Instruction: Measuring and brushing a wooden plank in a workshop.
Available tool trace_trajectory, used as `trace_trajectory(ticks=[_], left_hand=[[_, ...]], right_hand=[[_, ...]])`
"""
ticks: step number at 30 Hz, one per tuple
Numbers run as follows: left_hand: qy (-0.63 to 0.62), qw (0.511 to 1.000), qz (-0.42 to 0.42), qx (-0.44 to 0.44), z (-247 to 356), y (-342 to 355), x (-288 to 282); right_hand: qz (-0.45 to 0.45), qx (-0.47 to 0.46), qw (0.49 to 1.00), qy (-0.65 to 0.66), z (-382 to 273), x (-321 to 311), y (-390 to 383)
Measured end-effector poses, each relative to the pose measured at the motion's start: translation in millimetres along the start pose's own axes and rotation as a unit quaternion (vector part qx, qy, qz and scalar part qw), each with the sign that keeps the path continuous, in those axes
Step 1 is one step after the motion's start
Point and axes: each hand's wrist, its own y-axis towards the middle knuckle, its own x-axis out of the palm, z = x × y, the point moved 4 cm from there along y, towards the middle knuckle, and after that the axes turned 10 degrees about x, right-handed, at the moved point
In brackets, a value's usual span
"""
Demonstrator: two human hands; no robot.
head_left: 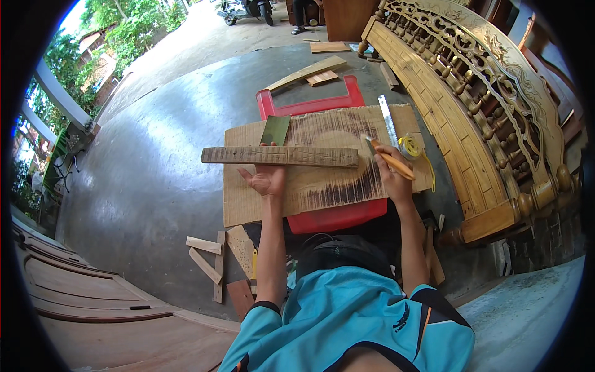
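One long, narrow brown wooden strip [248, 155] lies across my left grip [268, 180], palm up and thumb apart, over the brown cardboard sheet [248, 204]; unpinned, it could tip or swivel if pressed near an end. My right grip [394, 188] is closed around a slim orange-handled tool [398, 166], which could skid leftward if forced.

Wooden strip [316, 157]: brown, dark crosswise marks. Cardboard [248, 208]: tan, streaked near-black. Stool [338, 217]: red. Flat piece [274, 131]: olive green. Tool handle [396, 166]: orange. Ruler [388, 121]: silvery. Shirt [347, 310], from where I stand: turquoise, black-and-orange trim.
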Motion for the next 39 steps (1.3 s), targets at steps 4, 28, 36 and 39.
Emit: trace_trajectory(ticks=[4,28,36,39], left_hand=[[0.000,1.000,0.003,0.001,2,3,-2],[-0.072,0.997,-0.010,0.004,1,6,-10],[0.019,0.984,-0.131,0.121,3,2,-5],[0.115,0.985,-0.061,0.115,3,-2,-10]], right_hand=[[-0.120,0.079,0.982,-0.122,-15,47,6],[-0.371,0.028,0.917,0.142,-73,154,9],[-0.333,-0.113,0.935,-0.039,-105,223,-20],[-0.374,-0.038,0.922,-0.087,-93,224,-23]])
